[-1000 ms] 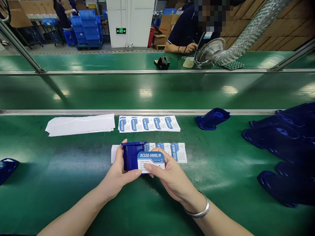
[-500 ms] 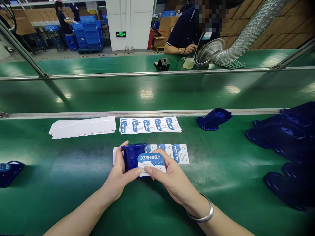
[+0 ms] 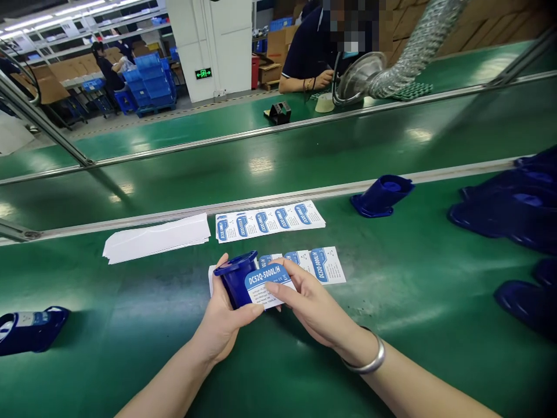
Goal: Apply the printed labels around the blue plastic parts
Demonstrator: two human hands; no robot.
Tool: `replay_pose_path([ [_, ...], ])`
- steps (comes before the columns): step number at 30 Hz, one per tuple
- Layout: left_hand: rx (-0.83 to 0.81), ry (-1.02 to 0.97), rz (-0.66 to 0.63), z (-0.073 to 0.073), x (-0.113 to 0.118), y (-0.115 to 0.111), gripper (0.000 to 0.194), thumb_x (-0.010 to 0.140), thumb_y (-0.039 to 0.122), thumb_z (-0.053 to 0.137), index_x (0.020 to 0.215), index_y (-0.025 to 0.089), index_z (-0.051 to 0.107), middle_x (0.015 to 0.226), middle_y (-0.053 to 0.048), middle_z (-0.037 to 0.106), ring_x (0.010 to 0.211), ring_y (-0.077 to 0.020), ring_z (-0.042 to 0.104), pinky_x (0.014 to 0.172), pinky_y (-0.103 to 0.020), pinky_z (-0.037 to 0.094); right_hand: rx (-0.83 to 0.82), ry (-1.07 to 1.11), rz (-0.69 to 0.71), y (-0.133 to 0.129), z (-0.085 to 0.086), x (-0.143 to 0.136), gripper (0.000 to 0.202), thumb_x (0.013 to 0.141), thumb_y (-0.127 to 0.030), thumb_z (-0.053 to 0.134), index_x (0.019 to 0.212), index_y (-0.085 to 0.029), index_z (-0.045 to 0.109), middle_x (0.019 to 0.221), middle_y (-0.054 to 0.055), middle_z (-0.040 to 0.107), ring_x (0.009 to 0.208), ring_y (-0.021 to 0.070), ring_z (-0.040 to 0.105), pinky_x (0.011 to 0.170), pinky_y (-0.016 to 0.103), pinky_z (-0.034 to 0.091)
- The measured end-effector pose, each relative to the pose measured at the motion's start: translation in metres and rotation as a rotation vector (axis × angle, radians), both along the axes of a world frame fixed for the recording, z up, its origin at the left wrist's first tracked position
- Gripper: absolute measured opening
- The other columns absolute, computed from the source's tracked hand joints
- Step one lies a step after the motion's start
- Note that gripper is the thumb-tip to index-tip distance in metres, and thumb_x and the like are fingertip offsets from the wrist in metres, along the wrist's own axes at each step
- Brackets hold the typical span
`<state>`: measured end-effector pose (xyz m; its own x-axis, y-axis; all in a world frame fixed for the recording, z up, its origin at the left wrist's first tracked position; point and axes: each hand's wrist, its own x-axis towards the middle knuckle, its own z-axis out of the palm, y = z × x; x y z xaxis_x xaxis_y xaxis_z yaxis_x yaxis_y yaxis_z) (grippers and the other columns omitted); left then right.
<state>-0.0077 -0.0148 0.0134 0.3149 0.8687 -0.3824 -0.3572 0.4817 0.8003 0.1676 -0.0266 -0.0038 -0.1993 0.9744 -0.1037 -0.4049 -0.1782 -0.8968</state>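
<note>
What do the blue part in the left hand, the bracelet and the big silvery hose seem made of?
Blue part: probably moulded plastic, smooth and glossy, with even colour and a formed rim.
Bracelet: apparently polished metal, silvery with bright highlights.
Hose: likely thin aluminium foil, crinkled and shiny, though metallised plastic is possible.

A dark blue flanged housing [image 3: 237, 283] tilts at the centre of the frame, a blue-and-white "DC52Q-5000L/H" label [image 3: 263, 279] slanting across its right side.
</note>
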Motion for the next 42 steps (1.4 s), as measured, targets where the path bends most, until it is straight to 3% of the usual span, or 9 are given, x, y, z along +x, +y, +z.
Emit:
replay_pose_path([
  [6, 0.055, 0.006, 0.011, -0.004, 0.0, -0.002, 0.125, 0.059, 0.019, 0.095, 0.156, 0.042, 0.019, 0.146, -0.008, 0.053, 0.131, -0.0322, 0.054, 0.114, -0.052, 0.038, 0.078, 0.02, 0.006, 0.003, 0.004, 0.005, 0.03, 0.095, -0.044, 0.072, 0.106, -0.02, 0.057, 0.091, 0.001, 0.058, 0.079, 0.0153, 0.053, 0.064, 0.024, 0.045],
  [10, 0.065, -0.013, 0.059, -0.012, -0.004, 0.004, 0.09, 0.075, 0.039, 0.086, 0.15, 0.033, 0.036, 0.143, -0.012, 0.058, 0.133, -0.0345, 0.053, 0.112, -0.053, 0.04, 0.207, -0.122, -0.073, 0.005, 0.009, 0.013, 0.029, 0.1, -0.046, 0.065, 0.113, -0.022, 0.055, 0.098, 0.003, 0.059, 0.087, 0.0178, 0.055, 0.073, 0.028, 0.048],
  [14, 0.105, -0.005, 0.064, -0.015, -0.007, 0.006, 0.073, 0.076, 0.034, 0.085, 0.139, 0.025, 0.05, 0.131, -0.013, 0.066, 0.128, -0.0348, 0.058, 0.109, -0.052, 0.044, 0.287, -0.388, -0.194, 0.008, 0.011, 0.019, 0.028, 0.099, -0.047, 0.063, 0.106, -0.021, 0.057, 0.092, 0.002, 0.058, 0.083, 0.0183, 0.055, 0.073, 0.03, 0.046],
  [21, 0.11, -0.036, 0.049, -0.02, -0.007, 0.002, 0.068, 0.071, 0.03, 0.089, 0.131, 0.022, 0.057, 0.122, -0.013, 0.07, 0.124, -0.0366, 0.061, 0.105, -0.051, 0.049, 0.525, -0.585, -0.244, 0.002, 0.016, 0.016, 0.035, 0.102, -0.045, 0.056, 0.078, -0.021, 0.047, 0.074, -0.002, 0.048, 0.068, 0.0157, 0.045, 0.062, 0.029, 0.036],
  [26, 0.111, -0.03, 0.037, -0.024, -0.01, 0.003, 0.073, 0.07, 0.03, 0.089, 0.134, 0.022, 0.055, 0.118, -0.013, 0.071, 0.122, -0.0372, 0.062, 0.104, -0.051, 0.05, 0.575, -0.622, -0.281, -0.001, 0.014, 0.013, 0.034, 0.103, -0.038, 0.055, 0.076, -0.021, 0.044, 0.072, -0.002, 0.045, 0.065, 0.0151, 0.043, 0.061, 0.029, 0.034],
  [35, 0.11, -0.051, -0.04, -0.018, -0.01, 0.005, 0.07, 0.068, 0.029, 0.09, 0.131, 0.023, 0.059, 0.116, -0.012, 0.073, 0.118, -0.0352, 0.065, 0.104, -0.049, 0.051, 0.713, -0.641, -0.355, -0.002, 0.016, 0.01, 0.031, 0.105, -0.016, 0.048, 0.076, -0.02, 0.04, 0.07, -0.002, 0.04, 0.065, 0.0154, 0.04, 0.062, 0.03, 0.029],
  [42, 0.054, -0.079, -0.051, -0.018, -0.011, 0.003, 0.074, 0.061, 0.03, 0.093, 0.128, 0.021, 0.064, 0.108, -0.011, 0.076, 0.114, -0.037, 0.067, 0.104, -0.05, 0.05, 0.8, -0.661, -0.363, -0.001, 0.013, 0.006, 0.03, 0.105, -0.01, 0.046, 0.078, -0.021, 0.038, 0.072, -0.001, 0.04, 0.067, 0.0169, 0.039, 0.065, 0.032, 0.029],
])
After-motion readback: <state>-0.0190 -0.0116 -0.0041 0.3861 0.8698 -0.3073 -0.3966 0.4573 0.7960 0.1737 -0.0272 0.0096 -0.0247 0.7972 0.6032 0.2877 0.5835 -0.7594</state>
